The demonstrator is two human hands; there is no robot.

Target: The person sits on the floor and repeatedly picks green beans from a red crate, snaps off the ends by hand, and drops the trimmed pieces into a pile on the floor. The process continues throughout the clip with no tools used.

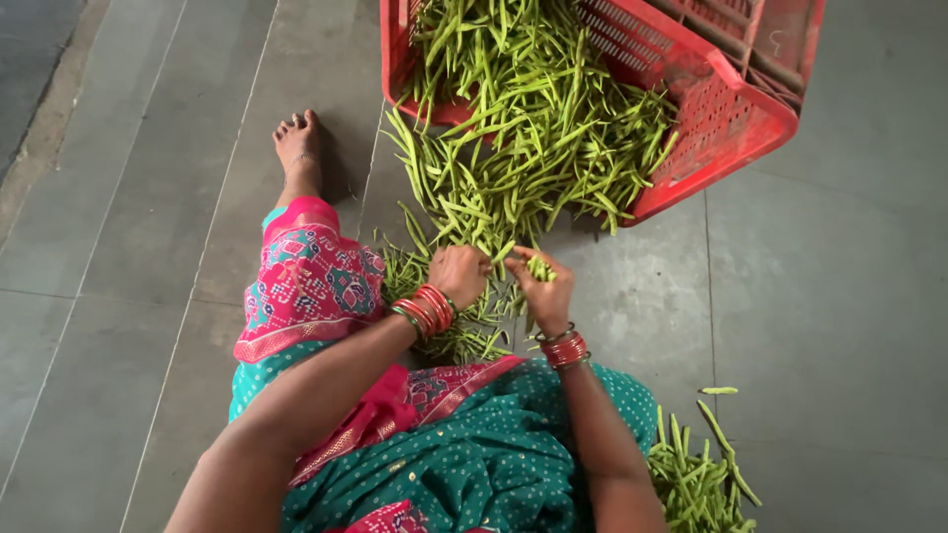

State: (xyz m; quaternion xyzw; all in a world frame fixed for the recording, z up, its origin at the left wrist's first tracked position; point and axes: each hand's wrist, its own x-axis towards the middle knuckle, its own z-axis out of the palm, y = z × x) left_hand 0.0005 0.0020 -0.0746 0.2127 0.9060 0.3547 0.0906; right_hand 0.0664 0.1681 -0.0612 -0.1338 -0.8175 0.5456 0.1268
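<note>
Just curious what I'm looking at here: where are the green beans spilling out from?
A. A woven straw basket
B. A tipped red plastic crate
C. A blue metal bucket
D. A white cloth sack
B: the green beans pour onto the floor from a tipped red plastic crate, reaching the left hand and right hand, which both grip beans.

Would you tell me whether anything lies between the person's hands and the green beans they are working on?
Nothing visible does: the left hand and right hand already grip green beans at the pile's near edge.
</note>
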